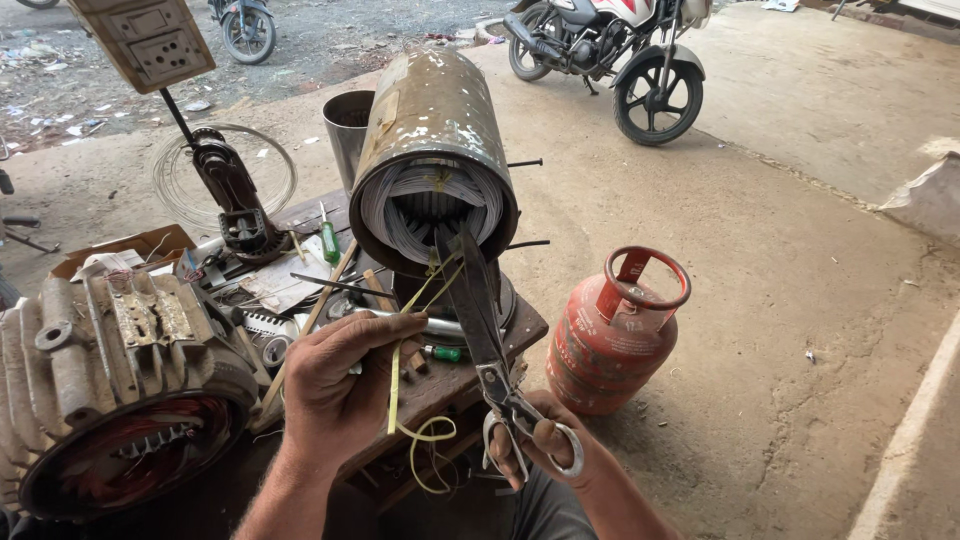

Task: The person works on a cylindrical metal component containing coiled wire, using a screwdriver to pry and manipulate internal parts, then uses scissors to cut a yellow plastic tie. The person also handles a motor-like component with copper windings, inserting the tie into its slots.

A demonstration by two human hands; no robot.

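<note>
- Head camera looked down on a cluttered workbench where a cylindrical motor stator lay on its side, open end toward the person.
- Left hand pinched a yellow tie string taut; the string ran up to the white winding coils at the stator's mouth, its loose tail curling below the hand.
- Right hand was clenched through the handles of large scissors, blades slightly parted, tips beside the string near the coils.
- Judged sound practice: keep the string tight and cut clear of the wire.
- Stator shell held the coils; a steel cup behind showed no visible contents; a cardboard box held papers.
</note>
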